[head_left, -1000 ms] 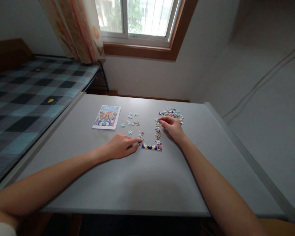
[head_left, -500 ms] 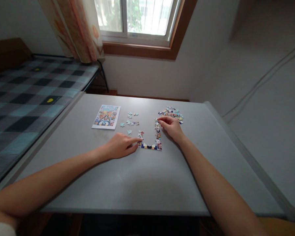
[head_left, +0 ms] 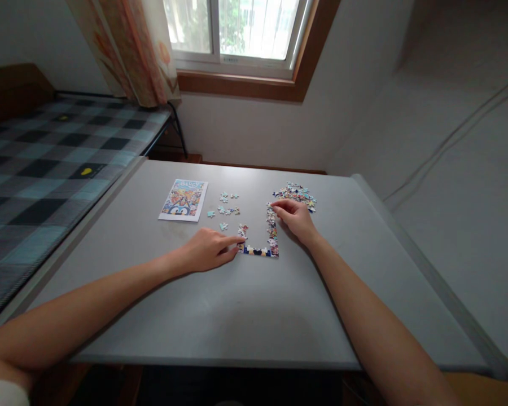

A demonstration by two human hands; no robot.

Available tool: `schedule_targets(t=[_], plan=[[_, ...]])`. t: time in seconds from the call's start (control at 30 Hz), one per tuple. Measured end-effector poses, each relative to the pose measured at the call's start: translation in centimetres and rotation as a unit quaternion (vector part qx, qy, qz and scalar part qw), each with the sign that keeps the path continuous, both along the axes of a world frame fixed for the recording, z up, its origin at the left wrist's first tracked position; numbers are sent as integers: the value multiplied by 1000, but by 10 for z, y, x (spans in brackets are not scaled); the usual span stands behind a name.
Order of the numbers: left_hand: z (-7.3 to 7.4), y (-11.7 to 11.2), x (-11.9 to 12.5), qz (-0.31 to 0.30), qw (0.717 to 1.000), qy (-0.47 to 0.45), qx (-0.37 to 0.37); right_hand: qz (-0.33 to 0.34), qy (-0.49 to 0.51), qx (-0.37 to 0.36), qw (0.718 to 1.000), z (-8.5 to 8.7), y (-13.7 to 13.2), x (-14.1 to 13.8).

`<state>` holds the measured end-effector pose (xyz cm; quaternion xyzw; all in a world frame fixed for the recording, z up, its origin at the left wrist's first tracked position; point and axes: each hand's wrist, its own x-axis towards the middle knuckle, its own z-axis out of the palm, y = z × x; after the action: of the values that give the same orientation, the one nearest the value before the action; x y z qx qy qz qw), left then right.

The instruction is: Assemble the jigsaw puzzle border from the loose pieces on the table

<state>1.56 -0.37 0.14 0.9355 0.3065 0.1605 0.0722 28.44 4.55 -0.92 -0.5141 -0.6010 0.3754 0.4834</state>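
Resting on the grey bench [head_left: 245, 316], the left hand [head_left: 207, 251] has its index finger stretched out, the tip touching the lower left corner of the puzzle border [head_left: 258, 252]. Its other fingers are curled under and grip nothing. The right hand [head_left: 296, 220] lies at the far end of the border's right strip, with its fingers drawn together and their tips touching the topmost piece there.

The border is a single joined run: a short stub on the left, a bottom row and a longer strip up the right side. It lies between the two hands, in the middle of the bench.

One pile of loose pieces [head_left: 298, 194] sits just beyond the right hand. A scatter of single pieces [head_left: 226, 210] lies beyond the left hand, about eight, though they are too small to count surely. One picture card [head_left: 183, 200] lies flat to the left of them.

A broad bare stretch of bench runs from the border to the near edge. A checked bed [head_left: 46, 169] runs along the left edge, and the far edge meets the wall below the window [head_left: 237, 34].
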Motion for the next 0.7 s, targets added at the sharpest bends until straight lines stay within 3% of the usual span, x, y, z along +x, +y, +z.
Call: schedule_targets(t=[0.7], plan=[[-1, 0, 0, -1, 1000, -9, -1, -4, -23, 6, 1000, 0, 0, -1]])
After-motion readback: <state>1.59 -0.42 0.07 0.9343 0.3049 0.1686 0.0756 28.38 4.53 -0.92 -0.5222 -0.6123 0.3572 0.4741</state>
